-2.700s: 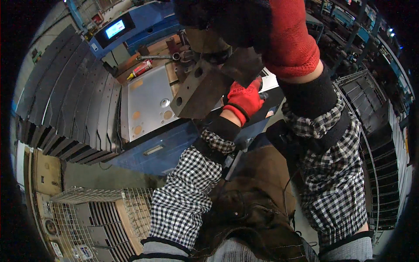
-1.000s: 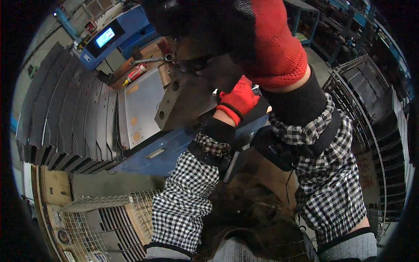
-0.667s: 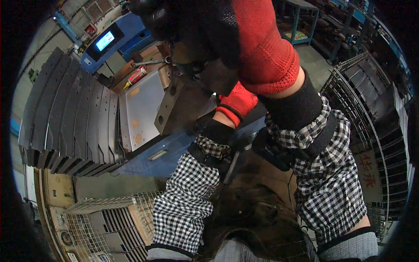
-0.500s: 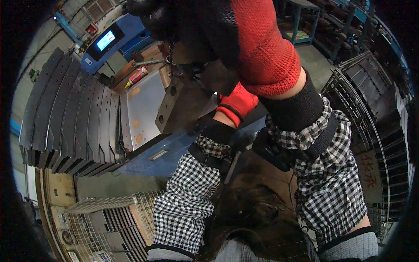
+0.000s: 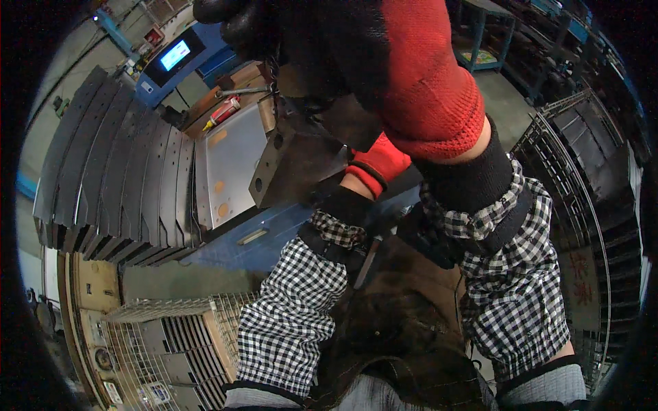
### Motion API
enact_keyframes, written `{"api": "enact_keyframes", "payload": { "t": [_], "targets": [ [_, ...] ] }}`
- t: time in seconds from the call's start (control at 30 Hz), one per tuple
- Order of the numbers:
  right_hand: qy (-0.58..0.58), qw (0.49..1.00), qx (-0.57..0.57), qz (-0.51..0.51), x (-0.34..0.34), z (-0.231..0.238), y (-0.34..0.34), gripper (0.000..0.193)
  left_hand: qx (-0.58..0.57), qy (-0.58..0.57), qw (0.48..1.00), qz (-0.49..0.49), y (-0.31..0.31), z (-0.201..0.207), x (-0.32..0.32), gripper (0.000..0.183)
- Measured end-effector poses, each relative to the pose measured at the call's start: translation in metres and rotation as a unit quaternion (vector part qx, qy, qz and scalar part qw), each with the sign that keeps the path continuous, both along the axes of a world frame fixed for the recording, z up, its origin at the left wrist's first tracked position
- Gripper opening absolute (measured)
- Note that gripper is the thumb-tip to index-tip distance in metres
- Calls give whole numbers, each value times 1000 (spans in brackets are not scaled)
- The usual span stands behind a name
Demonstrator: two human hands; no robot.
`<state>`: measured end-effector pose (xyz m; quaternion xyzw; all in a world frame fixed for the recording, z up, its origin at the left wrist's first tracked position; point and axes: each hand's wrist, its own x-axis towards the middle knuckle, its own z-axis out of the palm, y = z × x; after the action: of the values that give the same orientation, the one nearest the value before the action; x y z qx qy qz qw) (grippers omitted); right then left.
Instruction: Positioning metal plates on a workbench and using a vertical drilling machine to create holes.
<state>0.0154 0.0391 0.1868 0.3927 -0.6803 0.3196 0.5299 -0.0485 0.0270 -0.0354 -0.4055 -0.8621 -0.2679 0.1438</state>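
My right hand (image 5: pixel 356 55), in a red glove with a dark coated palm, is raised close to the camera at the top. Its black fingers (image 5: pixel 236 27) curl at the upper left; whatever they grip is too dark to make out. Below it, my left hand (image 5: pixel 381 163), also in a red glove, reaches to a dark metal part. Its fingers are hidden behind that part and my right arm. The bent metal part (image 5: pixel 271 166) has two round holes on its near face and stands beside a flat pale plate (image 5: pixel 236 161) with tan spots.
On the left stands a row of dark curved metal plates (image 5: pixel 130 164). A red tube (image 5: pixel 223 113) lies behind the pale plate, near a blue machine with a lit screen (image 5: pixel 175 55). Wire baskets of metal parts stand at the lower left (image 5: pixel 233 322) and right (image 5: pixel 548 147).
The whole view has shifted slightly, so the bench and plates sit a little further right. My right hand appears slightly further right; my left hand stays at the metal part.
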Motion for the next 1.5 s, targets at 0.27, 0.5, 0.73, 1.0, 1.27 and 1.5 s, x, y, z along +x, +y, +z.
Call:
{"api": "enact_keyframes", "payload": {
  "t": [0.27, 0.5, 0.73, 1.0, 1.27, 1.5],
  "targets": [
    [-63, 994, -80, 38, 26, -22, 36, 62, 8, -24, 1000, -7, -12, 3, 6, 72],
    [-315, 916, -250, -21, -79, -163, 133, 60, 62, 17, 998, 4, -12, 5, 5, 54],
    [-423, 886, -99, -166, -109, -232, 135, 73, 43, 67, 996, 26, -9, -5, -6, 42],
    [-363, 903, -38, -226, -99, -215, 119, 55, 66, 39, 997, 23, -14, -4, -5, 47],
    [-404, 871, -224, -164, -116, -223, 125, 75, 89, 51, 995, 5, -10, 3, -1, 46],
    [-427, 876, -145, -170, -113, -222, 116, 68, 92, 47, 995, 8, -21, -4, -7, 47]
  ]
}}
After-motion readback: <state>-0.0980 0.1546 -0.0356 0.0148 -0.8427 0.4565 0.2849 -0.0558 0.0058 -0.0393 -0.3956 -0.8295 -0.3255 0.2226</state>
